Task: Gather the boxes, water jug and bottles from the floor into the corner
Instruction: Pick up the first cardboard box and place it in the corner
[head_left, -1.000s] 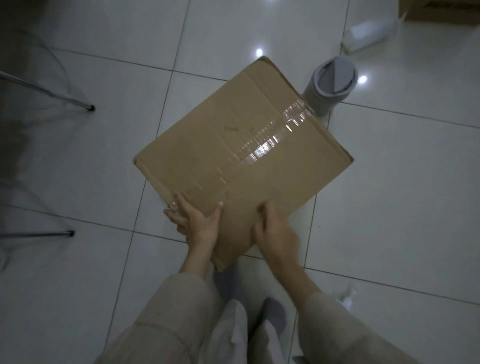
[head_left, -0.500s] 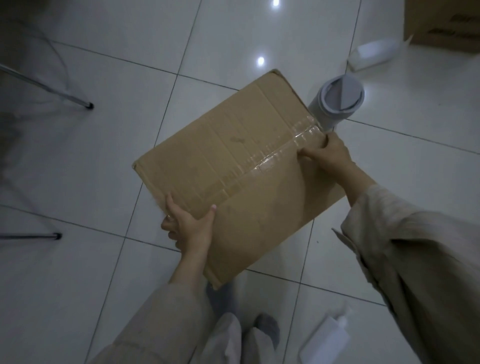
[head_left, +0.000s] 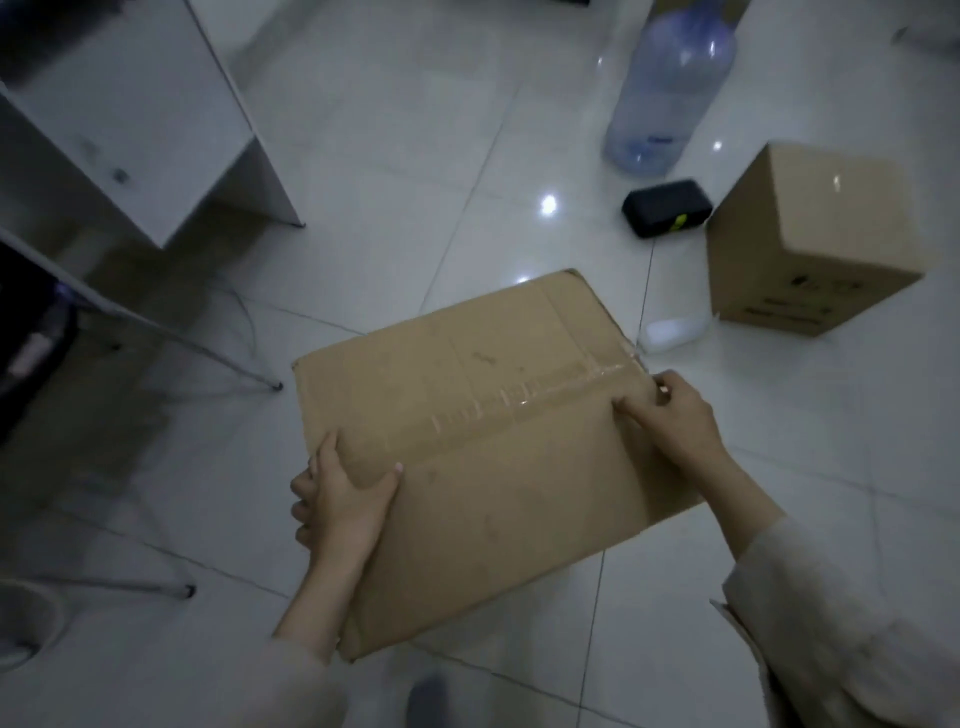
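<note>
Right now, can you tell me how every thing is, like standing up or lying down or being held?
Big flat box: taped shut, held off the floor by both hands.
Left hand: grips the box's near-left edge.
Right hand: grips the box's right edge at the tape.
Water jug: lying on the floor.
Small box: closed, standing on the floor.
White bottle: lying on its side.
Black case: closed, on the floor.

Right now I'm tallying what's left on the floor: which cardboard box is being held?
The flat taped box, gripped by the left hand and right hand. The smaller box stands untouched on the floor.
</note>
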